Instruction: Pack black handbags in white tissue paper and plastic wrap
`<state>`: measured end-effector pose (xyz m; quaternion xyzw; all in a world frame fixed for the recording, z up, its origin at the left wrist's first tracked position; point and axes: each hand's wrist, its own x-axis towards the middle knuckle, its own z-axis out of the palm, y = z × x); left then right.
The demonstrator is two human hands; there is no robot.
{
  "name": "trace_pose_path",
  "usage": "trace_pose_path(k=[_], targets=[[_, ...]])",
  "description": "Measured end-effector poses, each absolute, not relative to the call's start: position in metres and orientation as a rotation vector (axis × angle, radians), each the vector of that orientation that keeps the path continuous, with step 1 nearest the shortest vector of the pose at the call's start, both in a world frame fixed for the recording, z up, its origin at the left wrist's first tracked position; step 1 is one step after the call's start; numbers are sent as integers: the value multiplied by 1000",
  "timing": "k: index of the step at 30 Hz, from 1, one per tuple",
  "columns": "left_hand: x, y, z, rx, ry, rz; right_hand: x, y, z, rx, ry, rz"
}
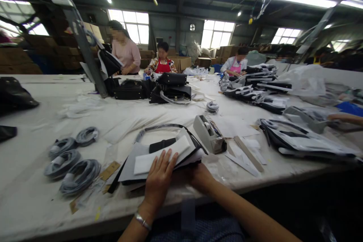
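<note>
A black handbag [159, 145] lies on the table in front of me, with grey and white sheets over it and its wrapped handle arching behind. My left hand [160, 176] rests on a folded white foam sheet [161, 155] on top of the bag, fingers stretched out flat. At the bag's near right edge is my right hand [200, 177], its fingers hidden under the bag and sheets. Just beyond the right side stands a grey tape dispenser [208, 134].
Coiled wrapped straps [79, 177] lie at left beside brown tags [109, 170]. Scissors-like white strips and a ruler-like strip [248, 153] lie right of the dispenser. More black bags [130, 89] stand farther back. A co-worker's hand [346, 118] reaches in at right, near another bag [306, 141].
</note>
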<state>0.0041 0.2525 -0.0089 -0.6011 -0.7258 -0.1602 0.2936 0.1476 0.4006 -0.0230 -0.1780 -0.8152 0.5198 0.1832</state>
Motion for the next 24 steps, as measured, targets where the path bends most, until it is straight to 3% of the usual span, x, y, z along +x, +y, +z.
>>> trace_pose_path(k=[6, 11, 16, 24], targets=[[10, 254, -17, -1637, -1880, -420, 204, 377, 35, -290, -2463, 1090], [13, 253, -19, -1648, -1860, -385, 142, 424, 80, -435, -2246, 790], [18, 247, -22, -1651, -1812, -384, 50, 480, 78, -822, -2905, 531], [23, 246, -27, -1622, -1790, -496, 5, 480, 61, -1229, -3150, 306]])
